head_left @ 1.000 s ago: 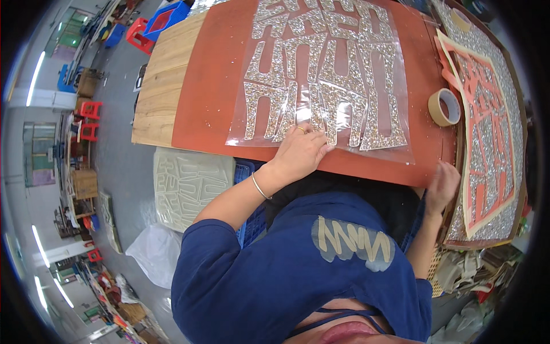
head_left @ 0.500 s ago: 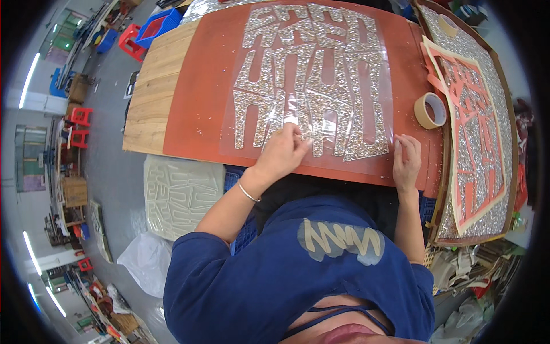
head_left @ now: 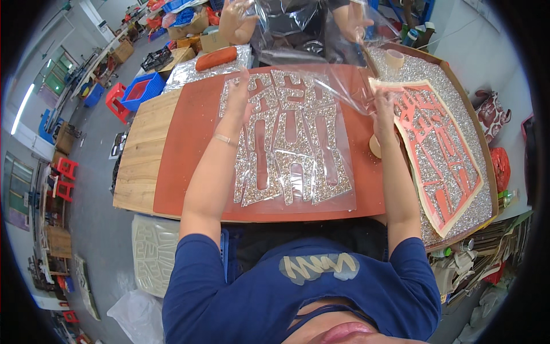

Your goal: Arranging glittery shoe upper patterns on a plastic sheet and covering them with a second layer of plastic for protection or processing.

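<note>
Both my arms reach forward over the red-brown mat [head_left: 183,155]. My right hand [head_left: 382,106] is closed on the near corner of a loose clear plastic film [head_left: 338,83], beside the mat's right edge. My left hand [head_left: 239,94] is raised above the far left of the patterned sheet, its fingers pinched at the film's other near corner, which is hard to see. Beneath lies a clear sheet with glittering rhinestone shapes [head_left: 286,163], flat on the mat. Across the table, a person's left hand [head_left: 353,26] and right hand [head_left: 238,20] hold up the film's far side.
On the right, a tray of loose silver stones [head_left: 421,69] carries a pink cut-out stencil [head_left: 429,132] with a cream border. A tape roll [head_left: 376,146] is partly behind my right forearm. Bare wood [head_left: 149,155] borders the mat; blue crates [head_left: 143,92] stand farther left.
My hands have moved from the sheet's near edge and the mat's right side out to the far side, onto a clear film. The view has tilted up, and a person across the table now shows.
</note>
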Tool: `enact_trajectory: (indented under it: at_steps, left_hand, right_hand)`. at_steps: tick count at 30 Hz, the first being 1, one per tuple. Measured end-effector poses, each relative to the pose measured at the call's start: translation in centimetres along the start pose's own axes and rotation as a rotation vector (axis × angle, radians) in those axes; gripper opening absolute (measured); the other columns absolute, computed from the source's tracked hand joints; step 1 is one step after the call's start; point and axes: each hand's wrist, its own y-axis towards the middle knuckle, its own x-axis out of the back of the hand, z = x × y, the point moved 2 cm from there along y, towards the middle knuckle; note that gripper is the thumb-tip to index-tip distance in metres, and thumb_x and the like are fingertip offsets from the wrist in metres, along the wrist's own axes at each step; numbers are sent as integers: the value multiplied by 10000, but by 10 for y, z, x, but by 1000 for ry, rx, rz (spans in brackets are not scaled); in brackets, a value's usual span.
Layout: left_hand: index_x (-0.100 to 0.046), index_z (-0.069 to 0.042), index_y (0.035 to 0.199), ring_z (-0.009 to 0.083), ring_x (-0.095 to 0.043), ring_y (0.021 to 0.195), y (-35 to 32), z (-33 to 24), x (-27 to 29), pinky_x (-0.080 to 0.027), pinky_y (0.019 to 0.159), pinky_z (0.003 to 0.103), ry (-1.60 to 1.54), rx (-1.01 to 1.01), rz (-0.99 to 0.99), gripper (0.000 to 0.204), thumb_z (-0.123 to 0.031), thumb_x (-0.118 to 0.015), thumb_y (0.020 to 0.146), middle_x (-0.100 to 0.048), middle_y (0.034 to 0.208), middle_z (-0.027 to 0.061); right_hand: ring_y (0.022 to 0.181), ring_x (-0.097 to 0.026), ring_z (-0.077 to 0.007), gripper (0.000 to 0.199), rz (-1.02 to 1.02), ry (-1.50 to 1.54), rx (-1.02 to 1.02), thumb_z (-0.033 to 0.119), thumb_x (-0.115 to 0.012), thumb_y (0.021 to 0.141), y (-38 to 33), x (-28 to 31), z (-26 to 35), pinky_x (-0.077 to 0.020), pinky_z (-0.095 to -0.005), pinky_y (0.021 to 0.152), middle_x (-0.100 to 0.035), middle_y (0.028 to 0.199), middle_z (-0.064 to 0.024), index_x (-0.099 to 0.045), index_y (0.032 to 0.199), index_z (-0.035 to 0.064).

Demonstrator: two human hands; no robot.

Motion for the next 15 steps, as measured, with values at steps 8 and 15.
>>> enact_trajectory:
  at_steps: [8, 15]
  left_hand:
    - [9, 33, 1461, 410, -104, 1402, 31, 49, -70, -168, 1100, 543, 168, 57, -146, 1290, -742, -644, 663, -69, 1502, 292]
    - [-284, 114, 1274, 332, -522, 1070, 37, 65, -75, -440, 937, 423, 294, -101, -506, 995, -502, -791, 679, -426, 1228, 272]
  right_hand:
    - [943, -648, -231, 243, 252, 191, -113, 126, -523, 943, -72, -32, -1, -526, -368, 827, -655, 1048, -126, -570, 1139, -9]
    - [1023, -625, -280, 295, 211, 144, 46, 86, -467, 962, -164, -32, -1, -512, -408, 907, -605, 1156, -188, -505, 1222, -50]
